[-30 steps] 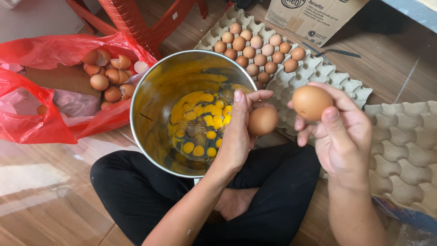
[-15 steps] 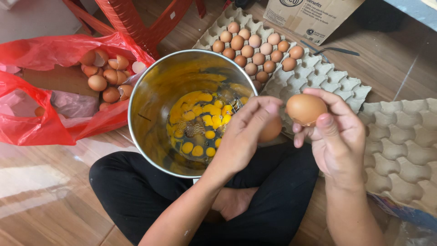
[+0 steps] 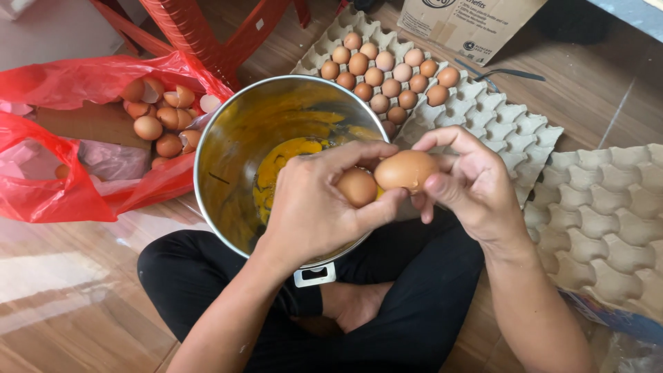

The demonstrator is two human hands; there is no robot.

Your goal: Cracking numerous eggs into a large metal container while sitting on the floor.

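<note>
Over the near rim of the steel bowl (image 3: 228, 138), the left hand (image 3: 314, 207) grips one egg (image 3: 357, 186) touching the egg (image 3: 407, 170) gripped by the right hand (image 3: 476, 186).

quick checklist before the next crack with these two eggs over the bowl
1. Left hand grips its egg firmly: ok.
2. Right hand grips the larger egg: ok.
3. The two eggs touch, shell to shell: ok.
4. Eggs sit over the steel bowl, so drips land inside: cannot tell, they are at its near rim.
5. Bowl steady between the crossed legs: ok.
6. Red bag of broken shells open beside the bowl: ok.
</note>
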